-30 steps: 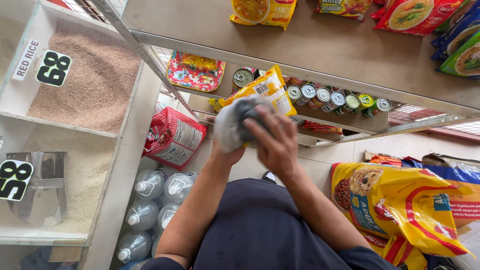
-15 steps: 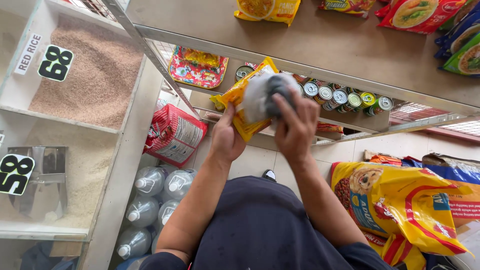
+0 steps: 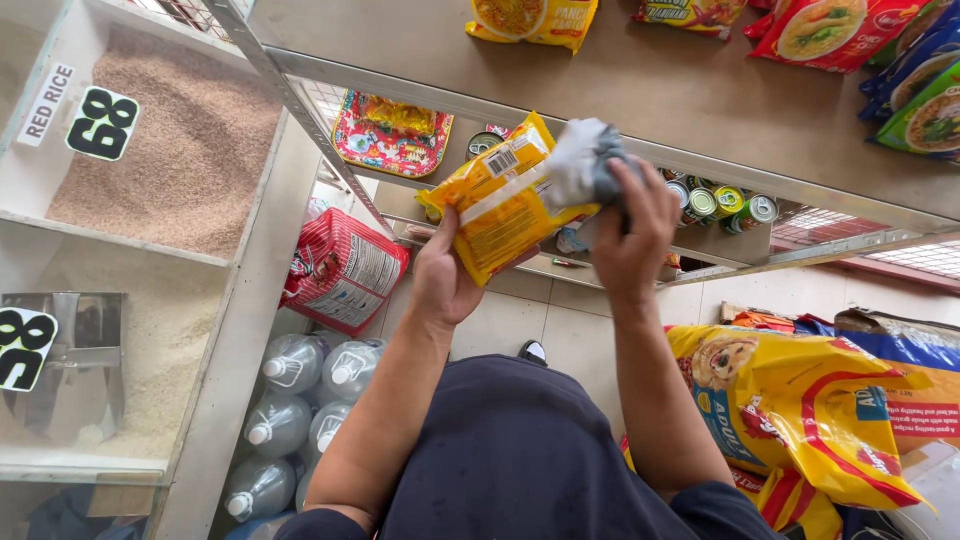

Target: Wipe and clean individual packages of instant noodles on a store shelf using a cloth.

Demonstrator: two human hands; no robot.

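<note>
hands at a shop shelf, left hand [image 3: 445,275] gripping yellow noodle packet [image 3: 505,200] from below, right hand [image 3: 628,235] at three o'clock closed on grey cloth [image 3: 588,165], pressed against packet's upper right, tins [image 3: 725,205] beyond

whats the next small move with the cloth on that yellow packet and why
Probably draw the grey cloth down along the yellow packet toward its lower end. The right hand presses the cloth only on the packet's upper end, while the left hand grips it from below, so most of its face looks not yet wiped.
</note>
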